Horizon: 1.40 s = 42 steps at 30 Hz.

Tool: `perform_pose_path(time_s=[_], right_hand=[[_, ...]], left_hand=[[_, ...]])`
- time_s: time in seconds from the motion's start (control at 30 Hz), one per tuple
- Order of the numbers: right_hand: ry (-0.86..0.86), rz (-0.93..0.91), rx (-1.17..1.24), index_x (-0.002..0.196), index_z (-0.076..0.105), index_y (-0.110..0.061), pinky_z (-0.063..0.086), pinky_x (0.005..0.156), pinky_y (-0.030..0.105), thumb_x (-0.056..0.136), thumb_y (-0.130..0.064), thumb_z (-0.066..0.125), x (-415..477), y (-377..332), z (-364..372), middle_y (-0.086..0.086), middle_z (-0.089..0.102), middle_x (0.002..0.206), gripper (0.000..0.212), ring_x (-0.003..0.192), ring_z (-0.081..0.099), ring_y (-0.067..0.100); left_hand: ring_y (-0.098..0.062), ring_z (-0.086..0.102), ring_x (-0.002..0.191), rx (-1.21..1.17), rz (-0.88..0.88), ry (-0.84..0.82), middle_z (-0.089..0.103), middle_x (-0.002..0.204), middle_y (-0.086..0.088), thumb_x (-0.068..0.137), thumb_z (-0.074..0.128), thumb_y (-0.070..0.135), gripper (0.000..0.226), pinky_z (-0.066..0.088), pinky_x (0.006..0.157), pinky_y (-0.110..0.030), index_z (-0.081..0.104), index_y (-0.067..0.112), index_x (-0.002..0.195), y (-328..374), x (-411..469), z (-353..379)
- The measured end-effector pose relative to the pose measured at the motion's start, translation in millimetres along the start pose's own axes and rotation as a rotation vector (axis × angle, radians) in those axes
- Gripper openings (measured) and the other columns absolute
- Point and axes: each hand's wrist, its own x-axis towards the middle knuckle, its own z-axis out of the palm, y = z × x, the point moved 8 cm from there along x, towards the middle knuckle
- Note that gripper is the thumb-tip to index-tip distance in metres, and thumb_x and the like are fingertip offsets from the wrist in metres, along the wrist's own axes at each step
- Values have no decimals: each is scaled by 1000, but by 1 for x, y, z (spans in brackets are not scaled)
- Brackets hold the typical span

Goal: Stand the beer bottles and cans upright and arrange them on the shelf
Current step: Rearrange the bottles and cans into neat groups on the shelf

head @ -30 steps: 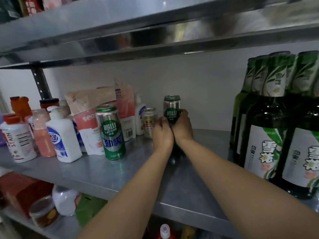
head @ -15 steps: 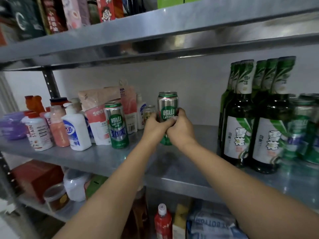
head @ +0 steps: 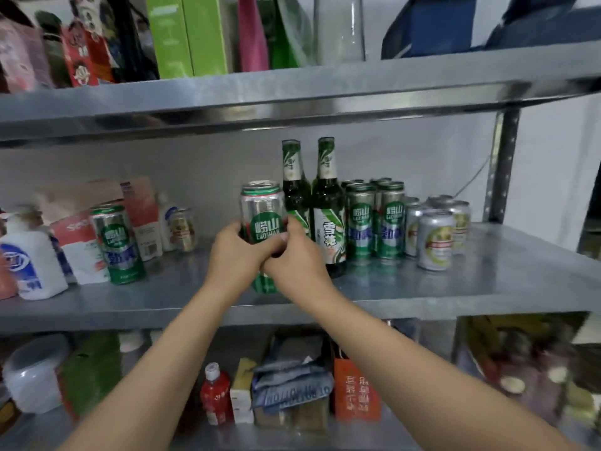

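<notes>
This looks like a storeroom or household pantry rather than a tidy shop display. A bare metal rack (head: 292, 89) with a perforated steel upright (head: 502, 164) stands against a plain white wall (head: 211, 164). Unlike goods share its shelves: green beer bottles (head: 328, 190) and beer cans (head: 359, 222) sit on the middle shelf (head: 487, 281) along with a white cleaning-product bottle (head: 31, 268). Green cartons (head: 185, 34) crowd the shelf above, and a plastic tub (head: 32, 372), a small red bottle (head: 215, 395) and an orange paper bag (head: 356, 392) sit below.

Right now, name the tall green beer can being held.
The central tall green-and-silver can, gripped by left hand and right hand; the others stand untouched.
</notes>
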Motion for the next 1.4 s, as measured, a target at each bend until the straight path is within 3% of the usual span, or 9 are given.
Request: perform_pose_path(time_s=[0.17, 0.3, 0.47, 0.6, 0.73, 0.8, 1.0, 1.2, 1.4], right_hand=[[111, 30, -84, 127, 46, -30, 55, 79, 31, 80, -28, 68, -26, 31, -74, -10, 66, 105, 52, 96, 64, 11], [168, 87, -137, 124, 47, -28, 55, 78, 28, 79, -22, 72, -33, 58, -127, -13, 64, 100, 53, 94, 64, 9], [254, 103, -149, 123, 54, -24, 52, 68, 18, 75, -19, 75, -23, 87, -160, -13, 68, 97, 52, 85, 64, -1], [273, 97, -154, 126, 53, -22, 51, 74, 20, 75, -22, 75, -6, 102, -164, -10, 67, 105, 55, 94, 64, 7], [263, 111, -165, 128, 50, -22, 45, 69, 14, 76, -27, 77, 8, 112, -154, -14, 63, 103, 59, 91, 60, 5], [271, 122, -167, 129, 49, -22, 46, 72, 18, 77, -29, 76, 13, 115, -149, -10, 65, 107, 59, 91, 59, 7], [271, 148, -189, 134, 48, -16, 44, 75, 21, 77, -32, 78, 24, 125, -137, -3, 67, 117, 67, 98, 61, 10], [247, 150, -244, 134, 47, -13, 44, 78, 21, 77, -35, 79, 30, 131, -129, -1, 66, 120, 69, 107, 62, 17], [246, 129, -275, 134, 45, -17, 51, 84, 29, 76, -42, 78, 34, 141, -123, -1, 65, 122, 71, 109, 61, 17]], left_hand=[[-9, 71, 83, -187, 17, -124, 74, 90, 4, 65, 87, 30, 43, 57, 73, -27, 68, 19, 102, 24, -19, 78], [2, 67, 78, -176, 60, -238, 71, 88, 11, 65, 85, 38, 40, 56, 74, -24, 64, 27, 98, 39, -26, 133], [-5, 65, 100, -140, 90, -374, 70, 104, 14, 67, 78, 51, 47, 54, 92, -39, 60, 35, 107, 40, -25, 172], [1, 60, 104, -119, 107, -376, 63, 114, 18, 86, 70, 33, 40, 51, 97, -30, 58, 30, 124, 25, -26, 174], [-5, 60, 114, -121, 95, -338, 64, 126, 7, 88, 68, 33, 48, 50, 101, -35, 57, 18, 132, 11, -21, 171], [-7, 58, 118, -122, 95, -315, 61, 132, 3, 89, 66, 32, 52, 47, 103, -29, 53, 14, 136, 8, -20, 169], [3, 60, 109, -157, 125, -266, 64, 126, 6, 93, 62, 25, 40, 45, 91, -6, 59, 13, 131, -4, -19, 159], [6, 60, 108, -197, 93, -246, 67, 121, 8, 93, 61, 20, 32, 47, 94, -11, 64, 16, 125, -25, -11, 157], [15, 57, 106, -186, 79, -332, 63, 118, 16, 93, 62, 15, 34, 42, 89, -2, 62, 19, 126, -39, -11, 166]])
